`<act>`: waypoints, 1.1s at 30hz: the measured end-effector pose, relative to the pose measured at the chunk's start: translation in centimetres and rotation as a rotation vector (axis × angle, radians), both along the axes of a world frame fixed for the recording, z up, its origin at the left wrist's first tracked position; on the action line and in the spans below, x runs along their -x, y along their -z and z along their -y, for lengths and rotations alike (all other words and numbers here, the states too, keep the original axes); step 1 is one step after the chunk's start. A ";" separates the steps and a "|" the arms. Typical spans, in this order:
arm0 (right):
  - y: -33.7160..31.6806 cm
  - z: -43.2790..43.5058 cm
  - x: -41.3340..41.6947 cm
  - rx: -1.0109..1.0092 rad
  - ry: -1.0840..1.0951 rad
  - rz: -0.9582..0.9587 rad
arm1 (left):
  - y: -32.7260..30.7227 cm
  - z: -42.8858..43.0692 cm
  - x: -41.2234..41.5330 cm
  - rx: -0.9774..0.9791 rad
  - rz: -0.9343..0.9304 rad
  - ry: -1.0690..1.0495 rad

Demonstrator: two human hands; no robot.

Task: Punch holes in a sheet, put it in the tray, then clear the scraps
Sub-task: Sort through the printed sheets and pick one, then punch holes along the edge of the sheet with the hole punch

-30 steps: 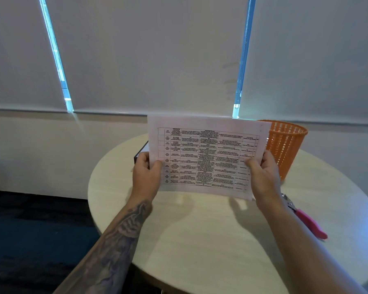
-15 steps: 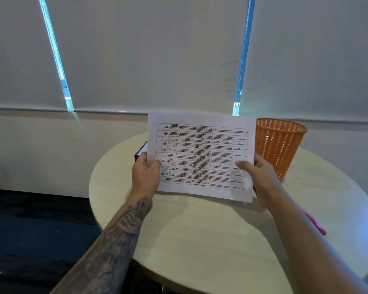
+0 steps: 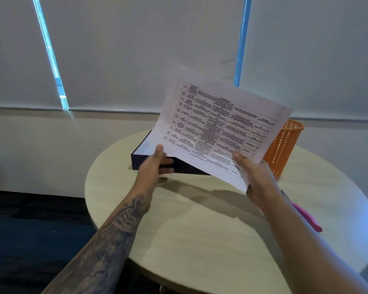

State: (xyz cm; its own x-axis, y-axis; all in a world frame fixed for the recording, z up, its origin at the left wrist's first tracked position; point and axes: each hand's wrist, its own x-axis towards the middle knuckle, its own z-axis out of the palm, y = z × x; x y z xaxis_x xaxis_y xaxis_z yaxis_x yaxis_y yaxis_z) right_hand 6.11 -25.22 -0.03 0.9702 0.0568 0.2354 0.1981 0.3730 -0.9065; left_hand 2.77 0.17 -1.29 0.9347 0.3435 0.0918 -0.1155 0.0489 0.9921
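I hold a white printed sheet (image 3: 217, 124) with a table of text in the air above the round table, tilted so its left side stands higher. My right hand (image 3: 257, 177) grips its lower right corner. At the lower left corner, my left hand (image 3: 155, 164) is blurred, thumb on top and fingers underneath. A dark tray (image 3: 136, 162) with a pale inside sits on the table behind my left hand, partly hidden by the sheet. A pink-handled punch (image 3: 306, 217) lies to the right, mostly hidden behind my right forearm.
An orange mesh basket (image 3: 285, 145) stands at the back right of the pale round table (image 3: 200, 230), partly behind the sheet. Closed blinds and a wall run close behind the table. Dark floor lies to the left.
The sheet has swung from flat-facing to tilted and shifted up and right. My left hand slid down to its lower corner, and the dark tray behind it now shows.
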 end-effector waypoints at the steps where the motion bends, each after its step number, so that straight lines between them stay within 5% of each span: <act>1: 0.1 -0.3 0.1 -0.022 -0.005 -0.011 | -0.1 0.7 0.3 -0.008 -0.012 0.112; 6: 0.8 -2.6 0.7 -0.051 -0.115 -0.034 | 0.5 3.9 1.5 -0.055 -0.006 0.384; 17: 1.6 -4.7 2.1 0.114 -0.122 -0.103 | 0.7 5.0 1.9 -0.016 0.193 0.301; 25: 0.7 0.4 4.1 0.987 0.244 0.145 | 1.7 3.4 0.6 -0.065 0.140 0.149; 30: 1.6 5.0 5.3 1.649 0.526 0.089 | 1.8 3.4 0.4 -0.088 0.120 0.120; 33: 2.4 6.0 5.6 1.869 0.588 0.008 | 1.9 3.3 0.3 -0.099 0.104 0.114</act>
